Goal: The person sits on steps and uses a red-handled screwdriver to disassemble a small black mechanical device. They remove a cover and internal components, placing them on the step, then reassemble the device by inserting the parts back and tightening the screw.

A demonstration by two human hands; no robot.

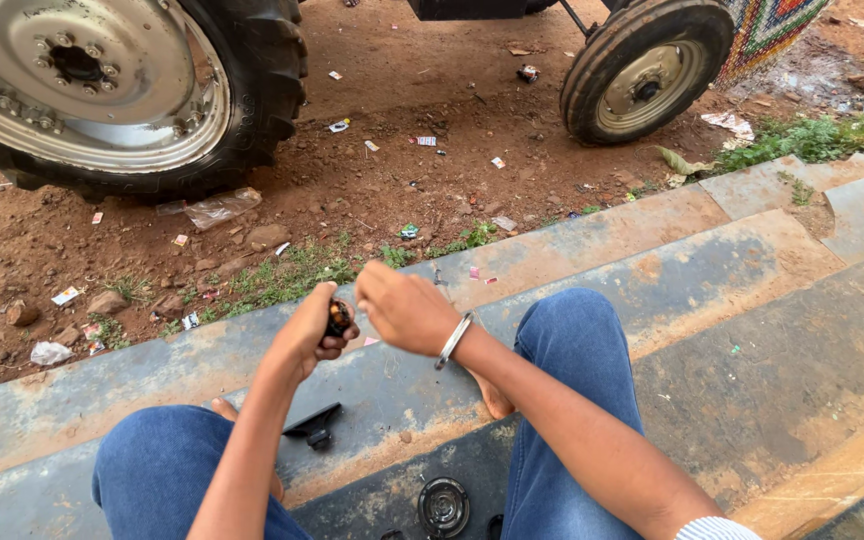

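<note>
Both hands are meeting above the stone step (752, 330): the left hand (310, 332) is gripping a small dark part (338, 318), its axis unclear, while the right hand (404, 308), loosely curled, is touching it; a round metal disc (443, 506) is lying below.

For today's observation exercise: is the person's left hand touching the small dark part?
Touching. The head view shows the left hand closed around the small dark part, fingers wrapped against it with no gap; the right hand is beside it.
</note>
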